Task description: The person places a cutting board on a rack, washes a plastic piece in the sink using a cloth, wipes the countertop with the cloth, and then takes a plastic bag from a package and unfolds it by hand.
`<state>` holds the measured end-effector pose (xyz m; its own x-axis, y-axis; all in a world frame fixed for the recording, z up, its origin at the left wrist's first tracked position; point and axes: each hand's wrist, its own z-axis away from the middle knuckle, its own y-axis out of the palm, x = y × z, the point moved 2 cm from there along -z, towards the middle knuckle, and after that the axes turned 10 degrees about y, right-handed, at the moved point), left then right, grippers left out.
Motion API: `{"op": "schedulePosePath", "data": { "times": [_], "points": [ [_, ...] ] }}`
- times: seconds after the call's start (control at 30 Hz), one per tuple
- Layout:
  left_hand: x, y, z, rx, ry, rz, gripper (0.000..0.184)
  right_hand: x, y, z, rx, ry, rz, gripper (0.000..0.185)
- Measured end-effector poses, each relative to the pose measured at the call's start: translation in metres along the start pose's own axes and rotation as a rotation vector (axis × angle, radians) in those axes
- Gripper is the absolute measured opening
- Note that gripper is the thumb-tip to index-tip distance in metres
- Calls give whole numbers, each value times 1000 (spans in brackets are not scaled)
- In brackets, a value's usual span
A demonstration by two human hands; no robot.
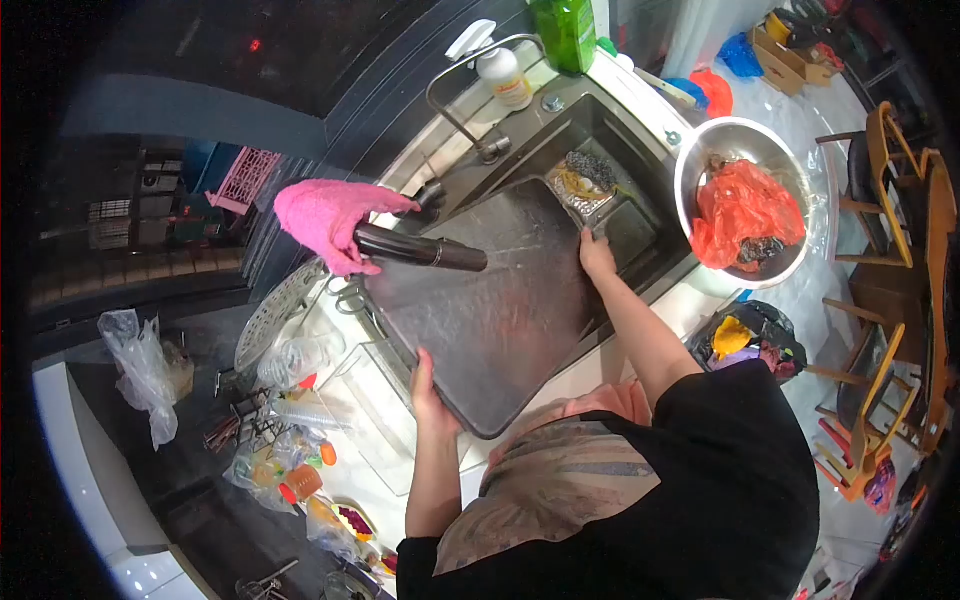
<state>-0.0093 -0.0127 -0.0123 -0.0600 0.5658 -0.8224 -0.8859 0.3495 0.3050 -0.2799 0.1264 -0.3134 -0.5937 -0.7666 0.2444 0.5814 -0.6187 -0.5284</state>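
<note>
left hand (430, 398) pinching near edge of black tray (490, 335), right hand (598, 256) gripping its right edge. tray tilted, partly over sink (645, 180). dark spout (425, 247) with pink cloth (325, 220) left of sink, over tray. steel bowl (686, 160), red bag (745, 210) inside, right of sink. spray bottle (503, 78) past sink.

Hands: two, left hand (430, 405) and right hand (598, 256)
Dark tray (490, 320): one, between the hands
Pink cloth (322, 218): one, beyond the left hand
Spray bottle (506, 82): one, beyond both hands
Green bottle (566, 38): one, beyond both hands
Metal bowl (685, 185): one, right of the right hand
Chairs (884, 190): at least two, far right of the hands
</note>
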Motion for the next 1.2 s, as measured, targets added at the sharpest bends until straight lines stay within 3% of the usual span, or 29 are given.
{"op": "schedulePosePath", "data": {
  "times": [0.07,0.2,0.23,0.47,0.5,0.57,0.6,0.7,0.8,0.83,0.87,0.9,0.97,1.03,1.1,1.17,1.2],
  "points": [
    [-8,-12,5,70,4,31,55,9,-16,1,-5,-133,-315,85],
    [-19,-63,-12,53,82,109,49,40,-39,28,153,-257,-530,86],
    [-18,-72,-17,49,98,108,49,46,-51,36,86,-300,-583,83],
    [-4,-75,-34,52,32,132,51,79,-142,71,-71,-455,-581,49],
    [2,-75,-39,55,17,139,51,82,-157,73,29,-536,-603,47],
    [18,-82,-55,51,-17,141,49,91,-186,88,-7,-578,-586,44],
    [23,-79,-60,54,-28,162,49,98,-211,153,-36,-507,-594,40],
    [39,-60,-73,44,3,175,50,101,-244,129,-53,-656,-446,34],
    [57,-41,-86,60,8,188,59,102,-278,167,131,-662,-608,22],
    [65,-36,-91,93,-32,211,65,102,-289,167,221,-678,-706,20],
    [83,-38,-104,-2,-128,148,79,102,-299,189,229,-699,-728,22],
    [86,-26,-101,-43,-55,22,86,101,-310,190,213,-734,-691,25],
    [120,-27,-121,167,-49,7,82,95,-323,228,151,-751,-648,27],
    [139,-17,-125,186,-11,-224,80,84,-337,240,330,-777,-648,26],
    [106,9,-89,189,-45,-232,73,78,-334,288,320,-737,-633,29],
    [176,-8,-123,292,-51,-327,71,69,-330,311,381,-806,-677,35],
    [178,-7,-118,262,-46,-318,71,61,-337,308,290,-801,-671,37]
  ]
}}
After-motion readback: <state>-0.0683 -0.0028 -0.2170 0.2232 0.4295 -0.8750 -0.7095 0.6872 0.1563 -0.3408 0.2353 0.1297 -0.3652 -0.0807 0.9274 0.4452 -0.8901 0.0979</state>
